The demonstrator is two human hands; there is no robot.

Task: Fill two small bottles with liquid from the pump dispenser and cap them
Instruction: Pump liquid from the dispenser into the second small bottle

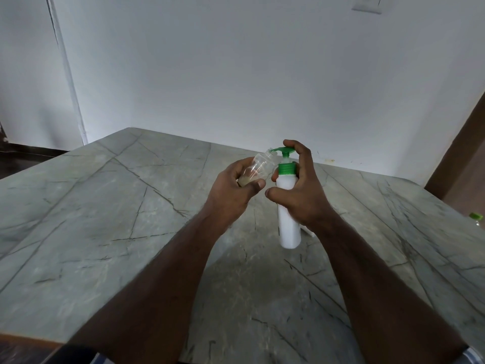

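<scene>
A white pump dispenser (288,227) with a green collar and green pump head stands on the grey stone table (105,219). My right hand (299,190) wraps around its upper body, with the index finger resting on top of the pump head. My left hand (233,190) holds a small clear bottle (258,168) tilted, its open mouth right at the green spout. A little pale liquid lies at the bottle's bottom end, inside my fingers.
At the far right table edge, a green-capped clear object (476,218) is partly cut off by the frame. A small white thing (309,232) peeks out behind my right wrist. A white wall stands behind the table.
</scene>
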